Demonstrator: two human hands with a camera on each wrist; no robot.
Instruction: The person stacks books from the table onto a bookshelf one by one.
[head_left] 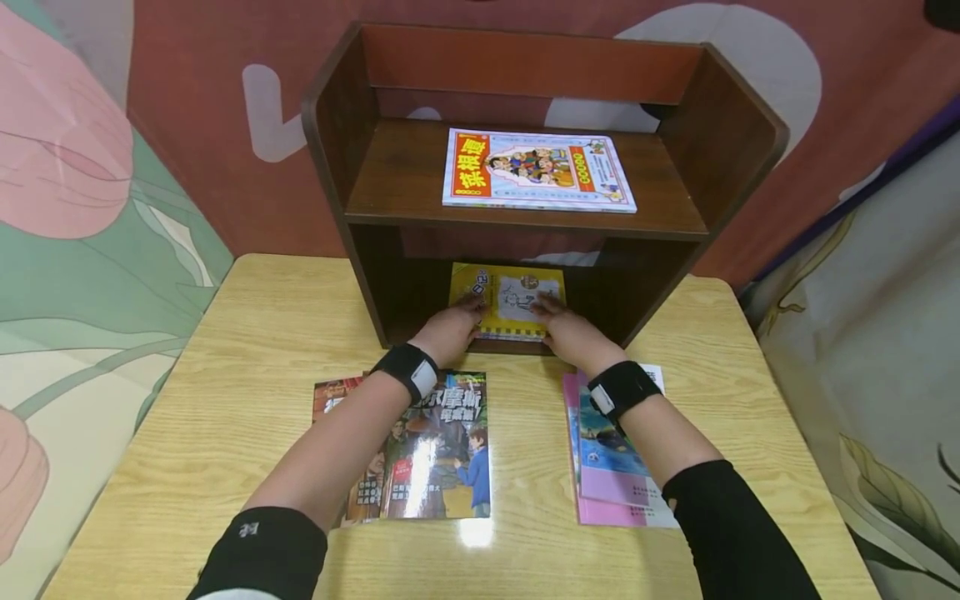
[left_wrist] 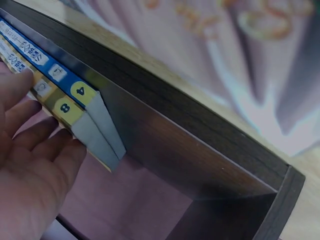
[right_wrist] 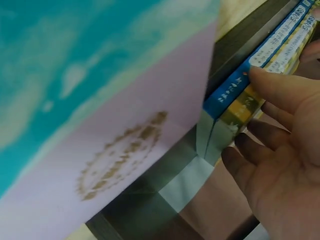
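Observation:
A yellow book [head_left: 508, 279] lies flat on top of a blue book [left_wrist: 70, 79] on the lower shelf, their spines facing out. My left hand [head_left: 448, 332] is at the left end of this pair, its fingers resting over the yellow cover and its thumb by the spine. At the right end, my right hand [head_left: 576, 337] touches the books. In the right wrist view its thumb [right_wrist: 272, 82] presses on the spines, with the fingers slightly bent beside the yellow cover. The two spines look lined up.
The dark wooden bookshelf [head_left: 525, 221] stands on a light wood table [head_left: 525, 550]. A flat book [head_left: 540, 171] lies on its upper shelf. Glossy detective books [head_left: 438, 467] lie under my left forearm, pink and blue books [head_left: 611, 467] under my right.

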